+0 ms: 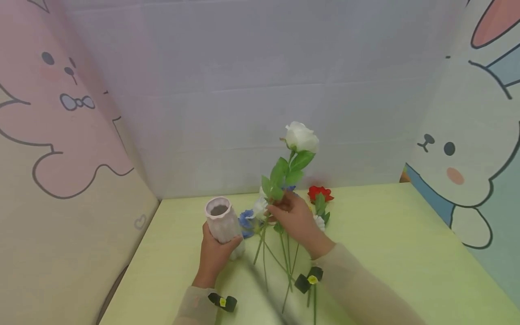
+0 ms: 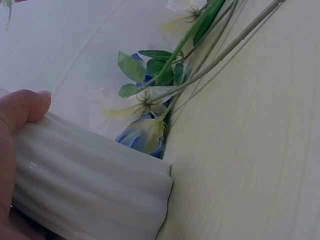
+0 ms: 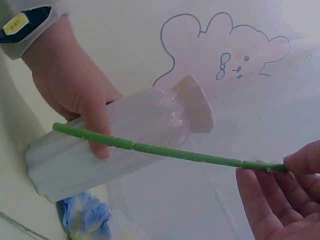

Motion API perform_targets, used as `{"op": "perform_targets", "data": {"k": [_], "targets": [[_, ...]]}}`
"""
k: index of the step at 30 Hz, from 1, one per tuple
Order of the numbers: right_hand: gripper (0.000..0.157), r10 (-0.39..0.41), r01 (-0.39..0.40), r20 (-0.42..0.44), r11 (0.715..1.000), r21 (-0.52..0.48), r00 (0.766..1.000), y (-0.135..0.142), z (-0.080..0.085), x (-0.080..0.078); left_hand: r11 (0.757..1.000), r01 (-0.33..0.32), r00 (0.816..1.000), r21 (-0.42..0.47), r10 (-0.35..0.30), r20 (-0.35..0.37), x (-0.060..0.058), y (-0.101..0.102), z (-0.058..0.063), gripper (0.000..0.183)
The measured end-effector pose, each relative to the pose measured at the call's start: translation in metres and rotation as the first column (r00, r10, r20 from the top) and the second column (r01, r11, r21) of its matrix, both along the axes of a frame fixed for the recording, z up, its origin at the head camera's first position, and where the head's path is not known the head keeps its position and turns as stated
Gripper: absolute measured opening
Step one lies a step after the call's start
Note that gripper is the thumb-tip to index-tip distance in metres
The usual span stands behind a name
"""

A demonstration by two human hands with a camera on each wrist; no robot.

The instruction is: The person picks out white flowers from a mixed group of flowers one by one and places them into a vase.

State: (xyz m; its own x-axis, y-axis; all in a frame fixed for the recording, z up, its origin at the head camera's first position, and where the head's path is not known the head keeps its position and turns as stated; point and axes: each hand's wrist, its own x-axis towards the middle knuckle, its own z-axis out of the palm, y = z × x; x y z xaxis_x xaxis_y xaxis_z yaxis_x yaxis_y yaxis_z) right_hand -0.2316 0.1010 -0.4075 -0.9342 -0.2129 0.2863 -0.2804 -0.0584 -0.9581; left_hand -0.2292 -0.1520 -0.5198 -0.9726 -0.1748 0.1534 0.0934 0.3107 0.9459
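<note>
Currently, the left hand [image 1: 215, 258] is wrapped around a pale vase [image 1: 223, 228], thumb on one side, with the rim [image 1: 221, 217] facing upward. The vase stands left of the loose flowers, over the table [image 1: 386, 253]; whether its base actually rests there cannot be confirmed from these angles. The right hand [image 1: 298, 221] pinches a white rose [image 1: 302, 136] by its green stem [image 3: 150, 148], just below the leaves [image 1: 279, 171]. In the right wrist view, the stem's bare end crosses in front of the vase and left thumb. A blue flower [image 1: 246, 221], a red flower [image 1: 318, 194] and thin stems [image 2: 242, 37] lie nearby.

Assessment: the vase grip appears sound, being well below the rim. It should be firm and level. The pinch should be light, sparing the leaves, with the stem's free end guided by eye, clear of thumb and rim.
</note>
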Motion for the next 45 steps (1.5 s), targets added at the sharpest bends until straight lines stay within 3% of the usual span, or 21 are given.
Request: {"op": "perform_targets", "data": {"k": [10,25,34,45], "targets": [[0.018,-0.035,0.034,-0.072,0.999,-0.009,0.997,-0.021,0.009,0.004,1.000,0.006,1.000,0.003,-0.006,-0.015,-0.001,-0.001,-0.002,0.097],[0.017,-0.074,0.056,-0.126,0.989,-0.138,0.989,-0.022,0.029,0.001,1.000,0.013,0.999,-0.002,-0.013,-0.041,0.000,-0.002,-0.003,0.098],[0.023,-0.092,0.048,-0.133,0.953,-0.298,0.987,-0.020,0.042,-0.007,1.000,0.016,0.999,0.000,-0.016,-0.032,0.000,-0.002,-0.003,0.095],[0.018,-0.133,0.081,-0.132,0.938,-0.337,0.982,-0.023,0.050,-0.009,1.000,0.005,1.000,-0.020,-0.005,-0.029,-0.001,-0.002,-0.005,0.096]]}}
